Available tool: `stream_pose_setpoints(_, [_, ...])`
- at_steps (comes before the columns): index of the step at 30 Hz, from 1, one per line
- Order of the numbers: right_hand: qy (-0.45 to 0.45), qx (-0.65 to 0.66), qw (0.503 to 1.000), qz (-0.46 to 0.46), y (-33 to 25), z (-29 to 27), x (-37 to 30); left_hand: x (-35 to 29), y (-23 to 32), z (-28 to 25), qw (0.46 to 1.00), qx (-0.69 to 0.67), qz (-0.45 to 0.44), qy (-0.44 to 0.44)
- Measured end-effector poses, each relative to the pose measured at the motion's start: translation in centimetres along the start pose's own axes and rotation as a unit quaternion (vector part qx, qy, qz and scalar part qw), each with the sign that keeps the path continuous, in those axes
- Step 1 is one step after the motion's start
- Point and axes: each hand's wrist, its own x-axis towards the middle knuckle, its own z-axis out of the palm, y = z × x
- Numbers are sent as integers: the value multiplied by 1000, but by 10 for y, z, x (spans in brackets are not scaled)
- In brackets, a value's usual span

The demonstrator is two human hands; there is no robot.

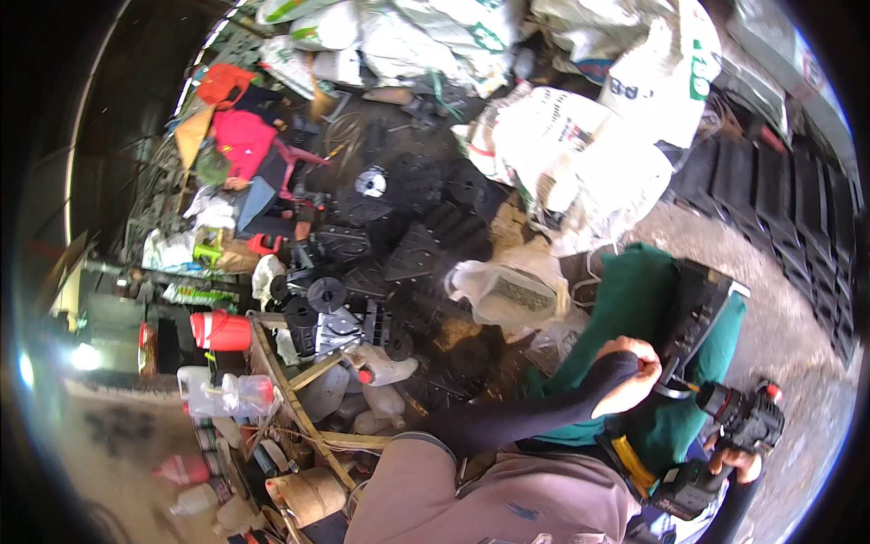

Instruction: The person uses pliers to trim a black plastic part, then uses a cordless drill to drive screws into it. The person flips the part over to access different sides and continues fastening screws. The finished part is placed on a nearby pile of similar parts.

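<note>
A cordless drill [745,417] is in my right hand [739,462], whose fingers wrap round its grip. Its bit points left, toward the end of a black part [693,313] with a pale edge that lies across my green-covered legs [625,281]. Close to that same end, my left hand [630,376] is closed, its fingers curled in. What it holds, if anything, is hidden. A curved silvery piece [671,390] shows between the left hand and the drill's tip.
Black plastic parts [412,254] are heaped on the floor ahead. White sacks [553,127] stand beyond, with an open sack of small bits [512,295] nearer. Ribbed black pieces [761,199] are stacked at right. A wooden frame [294,399] and bottles lie left; another person [245,145] sits far left.
</note>
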Motion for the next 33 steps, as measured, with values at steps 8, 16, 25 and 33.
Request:
stream_pose_setpoints(8, [6, -38, 999, 7, -6, 1, 7, 2, -6, 3, 1000, -9, 15, 20])
stream_pose_setpoints(16, [3, -54, 999, 2, -5, 1, 8, 4, 1, -13, 997, -23, -14, -72])
stream_pose_setpoints(25, [3, -64, 998, 3, -5, 2, 11, 11, -1, -19, 992, -32, -60, -108])
stream_pose_setpoints(33, [6, -64, 998, 9, -6, 8, 13, 16, -7, -17, 982, -73, -110, -134])
